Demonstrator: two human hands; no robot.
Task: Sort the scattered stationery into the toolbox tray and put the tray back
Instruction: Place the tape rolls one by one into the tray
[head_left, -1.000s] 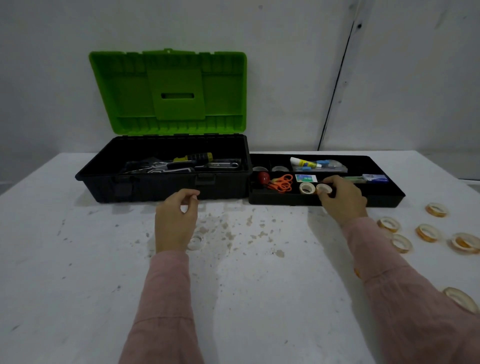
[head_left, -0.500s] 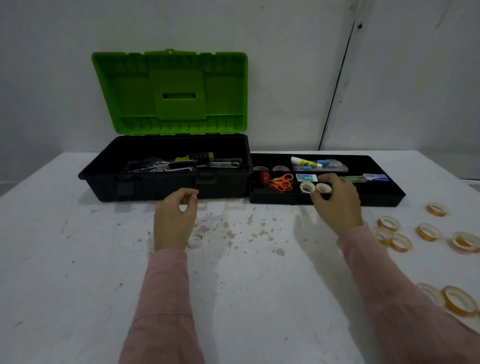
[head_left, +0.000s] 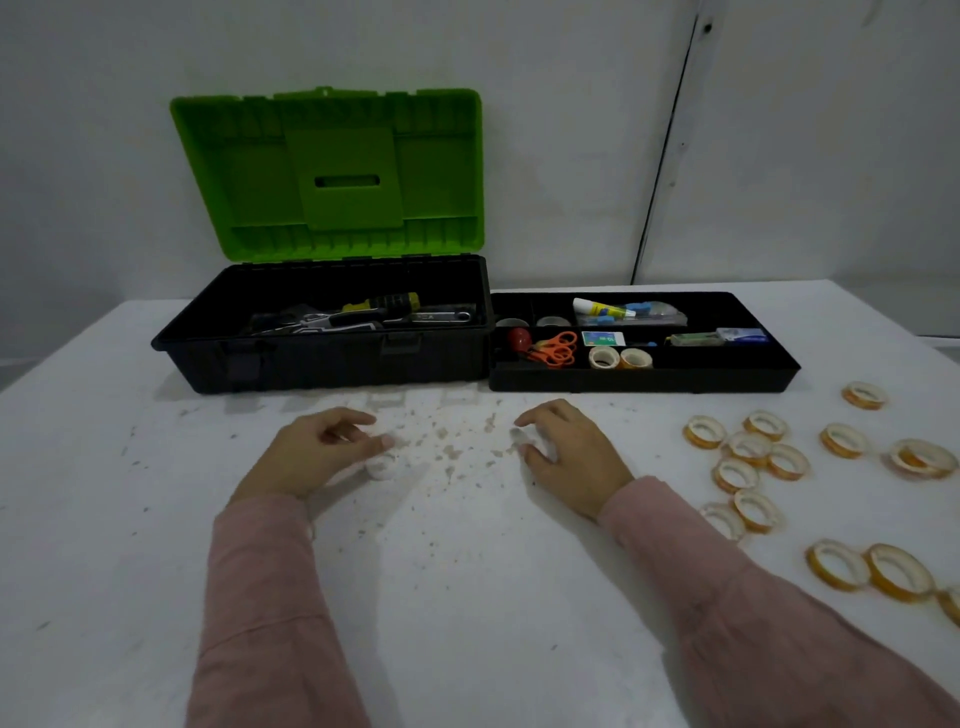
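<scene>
The black tray (head_left: 644, 376) sits on the table, right of the open toolbox (head_left: 322, 358). In the tray's front compartment two tape rolls (head_left: 618, 358) stand side by side next to orange scissors (head_left: 558, 348). Glue and other small stationery lie in the back compartments. Several amber tape rolls (head_left: 750, 449) are scattered on the table at the right. My left hand (head_left: 317, 452) rests on the table with loosely curled fingers, its thumb beside a small white tape roll (head_left: 382, 466). My right hand (head_left: 566, 452) rests in front of the tray, fingers relaxed, holding nothing.
The toolbox's green lid (head_left: 337, 171) stands upright against the wall; tools, including a yellow-and-black screwdriver (head_left: 384, 302), lie inside the box. Brown crumbs speckle the white table (head_left: 457, 571) between my hands. The table's right edge runs close behind the scattered rolls.
My right hand has left the tray, where the second tape roll now stands, and drawn back left onto the table. My left hand has sunk toward the white roll.
</scene>
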